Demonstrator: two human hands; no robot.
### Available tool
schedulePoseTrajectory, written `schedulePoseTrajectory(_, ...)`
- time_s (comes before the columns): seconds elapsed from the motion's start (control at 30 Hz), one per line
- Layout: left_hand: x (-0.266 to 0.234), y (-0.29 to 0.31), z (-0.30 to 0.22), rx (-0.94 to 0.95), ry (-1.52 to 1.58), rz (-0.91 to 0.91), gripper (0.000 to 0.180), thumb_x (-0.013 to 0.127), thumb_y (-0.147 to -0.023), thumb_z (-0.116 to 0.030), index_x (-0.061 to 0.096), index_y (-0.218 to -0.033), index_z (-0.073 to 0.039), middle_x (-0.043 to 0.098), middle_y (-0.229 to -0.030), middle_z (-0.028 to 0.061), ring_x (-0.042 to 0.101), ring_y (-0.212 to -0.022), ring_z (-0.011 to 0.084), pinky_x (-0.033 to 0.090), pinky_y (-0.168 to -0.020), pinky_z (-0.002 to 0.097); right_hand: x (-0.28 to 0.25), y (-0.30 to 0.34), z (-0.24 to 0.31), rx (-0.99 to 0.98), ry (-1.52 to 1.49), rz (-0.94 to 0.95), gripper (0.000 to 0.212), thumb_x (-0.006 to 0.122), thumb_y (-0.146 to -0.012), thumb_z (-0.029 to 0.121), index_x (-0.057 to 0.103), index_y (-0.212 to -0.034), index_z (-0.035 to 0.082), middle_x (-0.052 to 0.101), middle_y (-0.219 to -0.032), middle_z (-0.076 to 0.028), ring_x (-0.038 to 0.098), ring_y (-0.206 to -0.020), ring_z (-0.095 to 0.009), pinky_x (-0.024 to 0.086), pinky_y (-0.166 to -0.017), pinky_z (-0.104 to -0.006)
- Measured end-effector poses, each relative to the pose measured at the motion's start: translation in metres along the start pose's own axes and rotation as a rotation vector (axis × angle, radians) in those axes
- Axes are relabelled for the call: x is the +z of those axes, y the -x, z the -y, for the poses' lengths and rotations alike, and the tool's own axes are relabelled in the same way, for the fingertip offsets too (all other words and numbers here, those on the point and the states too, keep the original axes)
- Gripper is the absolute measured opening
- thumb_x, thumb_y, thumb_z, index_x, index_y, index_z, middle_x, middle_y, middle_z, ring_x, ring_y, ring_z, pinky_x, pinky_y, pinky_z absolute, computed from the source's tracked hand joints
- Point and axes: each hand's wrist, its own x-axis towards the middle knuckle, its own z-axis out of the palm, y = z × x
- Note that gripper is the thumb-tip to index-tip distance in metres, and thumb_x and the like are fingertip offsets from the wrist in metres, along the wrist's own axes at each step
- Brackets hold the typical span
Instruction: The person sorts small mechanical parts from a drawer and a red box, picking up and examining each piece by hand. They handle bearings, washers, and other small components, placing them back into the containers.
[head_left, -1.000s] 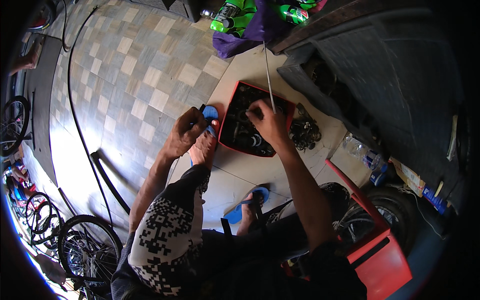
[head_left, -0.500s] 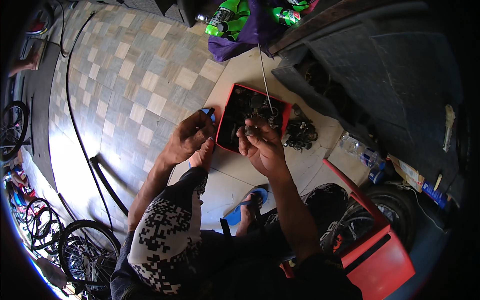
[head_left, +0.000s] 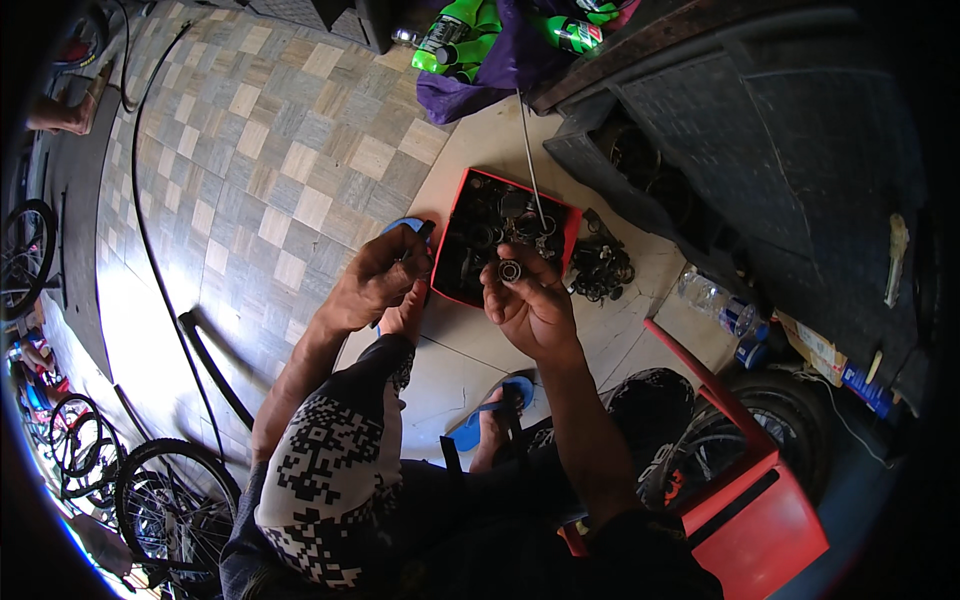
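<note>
Between the thumb and fingers of my right hand [head_left: 535,312] is a small round ball bearing [head_left: 510,270], its ringed face turned up toward me. My left hand [head_left: 378,285] is closed around a slim dark object [head_left: 427,229], whose end sticks out past the fingers; its kind is hidden by the grip. The hands are apart, with the left one beside a red box [head_left: 437,268] and the right one over its near edge. Dark, greasy metal parts [head_left: 485,215] fill the box, and a thin metal rod [head_left: 530,155] leans out of it.
More dark parts [head_left: 600,268] lie in a pile right of the box. A purple bag [head_left: 500,75] with green bottles is at the back. A dark cabinet [head_left: 800,160], a clear bottle [head_left: 720,300] and a red plastic piece [head_left: 765,530] are on the right. Bicycles [head_left: 175,510] stand left.
My right hand has turned the bearing, so its round face now shows. The left hand has barely shifted. At the far left, another person's foot has moved a little.
</note>
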Motion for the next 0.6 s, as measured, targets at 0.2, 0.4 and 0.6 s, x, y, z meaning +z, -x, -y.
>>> schedulePoseTrajectory(0.2, -0.003, 0.000, 0.002, -0.026, 0.533, 0.095, 0.013, 0.057, -0.103, -0.019, 0.053, -0.109, -0.008, 0.053, -0.088, 0.0043, 0.041, -0.059, 0.0055, 0.030, -0.047, 0.0200, 0.004, 0.000, 0.009, 0.034, 0.177, -0.038, 0.040, 0.051, -0.104, 0.007, 0.054, -0.143, 0.001, 0.069, -0.119, -0.019, 0.068, -0.089, -0.021, 0.055, -0.073, -0.0304)
schedulePoseTrajectory(0.4, -0.003, -0.003, 0.006, -0.044, 1.000, 0.205, 0.012, 0.053, -0.103, -0.017, 0.051, -0.112, -0.009, 0.053, -0.091, 0.0085, 0.038, -0.057, 0.0088, 0.029, -0.044, 0.0183, 0.013, -0.002, 0.019, 0.086, 0.332, -0.123, 0.041, 0.051, -0.104, 0.008, 0.054, -0.144, 0.001, 0.069, -0.120, -0.017, 0.069, -0.092, -0.020, 0.055, -0.077, -0.0312)
schedulePoseTrajectory(0.6, -0.003, -0.007, 0.011, -0.051, 1.105, 0.352, 0.013, 0.055, -0.102, -0.023, 0.052, -0.113, -0.016, 0.055, -0.092, 0.0077, 0.038, -0.058, 0.0098, 0.030, -0.044, 0.0191, 0.017, -0.002, 0.027, 0.069, 0.388, -0.116, 0.042, 0.055, -0.103, 0.009, 0.054, -0.145, 0.002, 0.069, -0.119, -0.017, 0.070, -0.092, -0.019, 0.058, -0.080, -0.0317)
